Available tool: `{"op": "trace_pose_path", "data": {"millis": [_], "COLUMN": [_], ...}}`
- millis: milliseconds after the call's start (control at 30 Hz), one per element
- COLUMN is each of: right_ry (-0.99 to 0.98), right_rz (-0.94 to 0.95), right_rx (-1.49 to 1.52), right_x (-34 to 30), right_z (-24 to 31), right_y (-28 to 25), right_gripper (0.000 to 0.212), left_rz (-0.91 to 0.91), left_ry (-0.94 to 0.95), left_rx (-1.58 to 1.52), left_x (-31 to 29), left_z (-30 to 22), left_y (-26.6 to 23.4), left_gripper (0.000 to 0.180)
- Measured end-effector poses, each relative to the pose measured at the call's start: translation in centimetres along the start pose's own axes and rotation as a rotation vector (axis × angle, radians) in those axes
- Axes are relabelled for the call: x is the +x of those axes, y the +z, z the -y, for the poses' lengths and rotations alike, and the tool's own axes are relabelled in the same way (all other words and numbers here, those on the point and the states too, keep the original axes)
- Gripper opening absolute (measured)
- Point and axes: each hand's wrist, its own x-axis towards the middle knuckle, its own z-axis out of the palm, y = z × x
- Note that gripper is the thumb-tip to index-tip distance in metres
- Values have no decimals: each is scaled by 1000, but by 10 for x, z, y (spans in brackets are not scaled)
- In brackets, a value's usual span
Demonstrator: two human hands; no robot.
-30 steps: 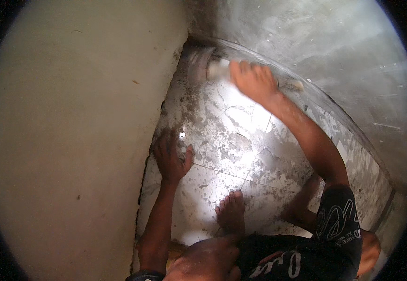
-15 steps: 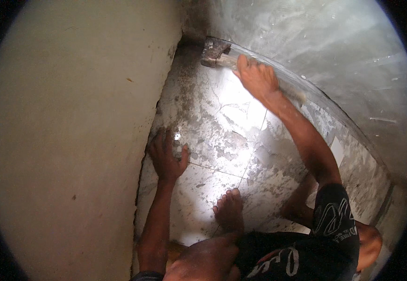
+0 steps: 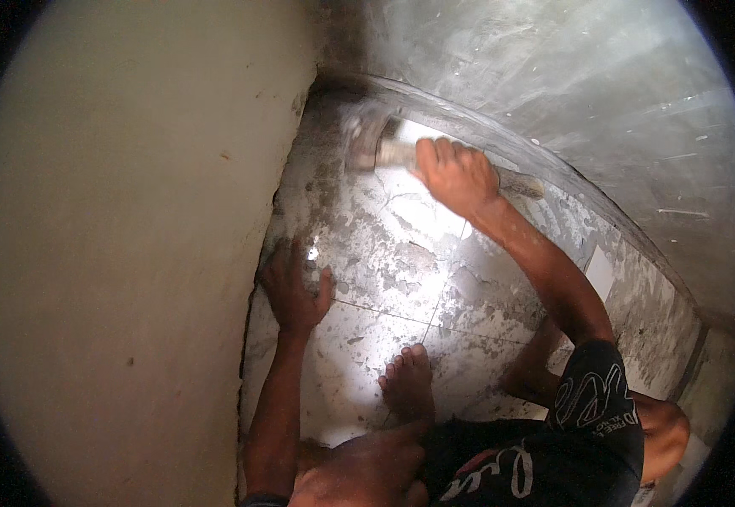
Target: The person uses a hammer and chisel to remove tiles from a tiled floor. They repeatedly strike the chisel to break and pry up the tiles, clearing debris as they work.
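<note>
- The head of the hammer, ahead of and to the left of the right hand, is smeared by motion blur; its exact outline is hard to make out, and whether it touches the floor cannot be told.
- The middle of the hammer's wooden handle is hidden inside the right fist; a short butt end shows again on the far side of that hand, to its right.
- The right hand is wrapped firmly round the handle, knuckles up, thumb mostly out of sight.
- The right forearm slants forward and leftward from a bent elbow; the upper arm disappears into the sleeve of a black T-shirt, cut off by the lower edge.
- The left hand, lower and left of the right one, lies on the floor with fingers pointing forward and thumb splayed out; its fingertips sink into shadow and are hard to separate.
- The left forearm runs nearly straight back from that hand, close to the pale wall on its left.
- Behind and between the hands, a bare foot stands on the tiles; strong glare between the hands washes out floor detail.
- A grey wall rises beyond the right hand.
</note>
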Motion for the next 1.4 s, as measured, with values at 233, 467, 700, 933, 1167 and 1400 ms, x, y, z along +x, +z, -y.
{"op": "trace_pose_path", "data": {"millis": [233, 467, 700, 933, 1167, 1400], "right_ry": [220, -138, 127, 250, 56, 268], "right_rz": [204, -142, 129, 176, 35, 89], "right_rx": [-32, -25, -45, -47, 191, 104], "right_x": [5, -29, -30, -34, -28, 21], "right_z": [-41, -15, -34, -68, 0, -41], "right_y": [12, -3, -2, 0, -24, 6], "right_gripper": [38, 15, 28, 36, 41, 39], "left_rz": [-39, -7, -20, -29, -8, -7], "left_ry": [2, -22, -6, 5, -18, -65], "left_rx": [-15, 17, 8, -10, -3, -82], "left_x": [4, 1, 4, 9, 5, 14], "left_z": [-8, -1, -6, -8, -6, -19], "left_y": [0, -3, -3, -8, -7, -12], "left_gripper": [67, 65, 64, 63, 63, 62]}}
